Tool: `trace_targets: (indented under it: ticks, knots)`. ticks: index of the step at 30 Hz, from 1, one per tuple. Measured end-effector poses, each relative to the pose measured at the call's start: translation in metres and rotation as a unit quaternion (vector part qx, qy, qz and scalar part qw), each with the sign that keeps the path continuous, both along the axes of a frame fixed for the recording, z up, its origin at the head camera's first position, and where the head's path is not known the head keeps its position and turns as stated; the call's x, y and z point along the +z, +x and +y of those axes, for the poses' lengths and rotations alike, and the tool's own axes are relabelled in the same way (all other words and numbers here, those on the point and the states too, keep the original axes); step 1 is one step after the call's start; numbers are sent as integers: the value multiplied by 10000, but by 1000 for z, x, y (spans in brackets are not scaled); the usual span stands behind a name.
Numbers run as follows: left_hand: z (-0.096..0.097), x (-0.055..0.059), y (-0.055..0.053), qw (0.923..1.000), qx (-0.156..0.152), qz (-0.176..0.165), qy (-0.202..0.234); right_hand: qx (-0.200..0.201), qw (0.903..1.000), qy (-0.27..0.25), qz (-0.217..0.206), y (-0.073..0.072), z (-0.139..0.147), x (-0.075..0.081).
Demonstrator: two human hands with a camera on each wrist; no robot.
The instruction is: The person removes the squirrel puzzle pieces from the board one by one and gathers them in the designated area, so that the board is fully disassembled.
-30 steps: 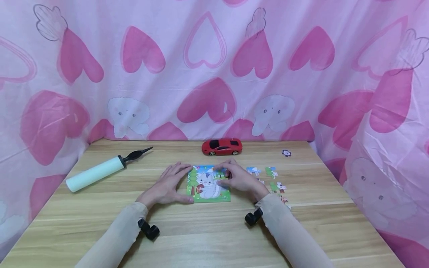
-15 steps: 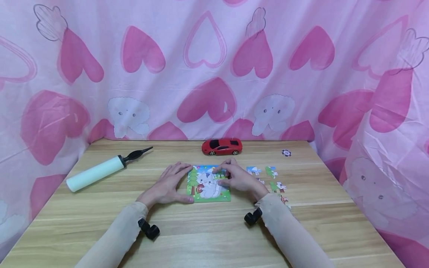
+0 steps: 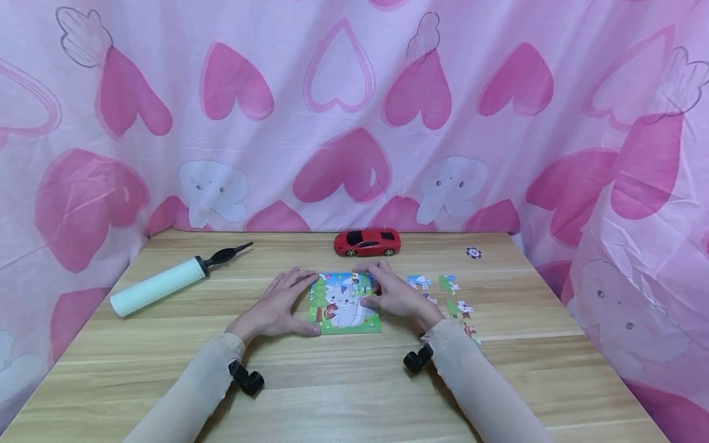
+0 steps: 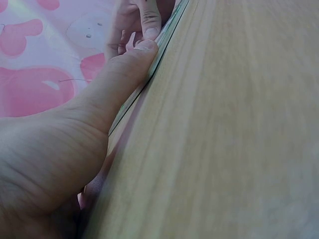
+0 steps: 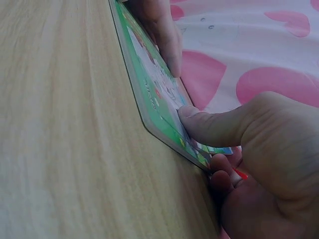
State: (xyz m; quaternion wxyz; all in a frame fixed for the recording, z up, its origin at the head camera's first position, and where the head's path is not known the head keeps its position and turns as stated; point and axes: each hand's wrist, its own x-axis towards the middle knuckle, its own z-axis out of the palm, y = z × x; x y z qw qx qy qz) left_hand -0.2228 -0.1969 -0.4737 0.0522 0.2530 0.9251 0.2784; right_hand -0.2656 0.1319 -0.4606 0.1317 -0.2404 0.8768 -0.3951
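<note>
A small square jigsaw puzzle, with a white cartoon animal on green, lies mid-table. My left hand rests along its left side, thumb on the near corner and fingers reaching to the far corner. From the right, my right hand grips the puzzle's side. Its thumb presses the picture face in the right wrist view, and other fingers curl at the edge. Whether a single piece is pinched there is hidden. Several loose puzzle pieces lie right of the board, partly behind the right wrist.
A red toy car stands behind the puzzle. At the left lies a pale green hand pump with a black nozzle. A small dark-and-white round token sits at the back right. A pink heart-print curtain encloses the table.
The right index finger has drawn back from the puzzle's upper right part toward its far edge, uncovering more of the picture. My left hand, the loose pieces and other objects stay put.
</note>
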Motion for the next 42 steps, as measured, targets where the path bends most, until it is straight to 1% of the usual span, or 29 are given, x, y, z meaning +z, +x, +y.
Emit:
trace_targets:
  ticks: [3, 8, 14, 23, 26, 32, 39, 42]
  knots:
    - [0, 1, 0, 10000, 6, -33, 2, -83, 9999, 51, 75, 0, -1, 0]
    - [0, 2, 0, 10000, 24, -57, -5, -272, 9995, 101, 85, 1, -3, 1]
    - [0, 1, 0, 9999, 35, -95, -1, -184, 9995, 175, 160, -1, -2, -1]
    - [0, 1, -1, 10000, 9, -9, -1, -15, 9987, 249, 439, -2, -1, 0]
    - [0, 1, -1, 10000, 13, -24, -2, -38, 9987, 284, 423, -1, -1, 2]
    - [0, 0, -1, 10000, 26, -83, 7, -221, 9988, 295, 311, 0, -2, 1]
    - [0, 1, -1, 10000, 19, -64, 42, -281, 9967, 518, 566, -1, -3, 0]
    - [0, 1, -1, 10000, 15, -72, 37, -297, 9968, 506, 536, -1, -3, 0]
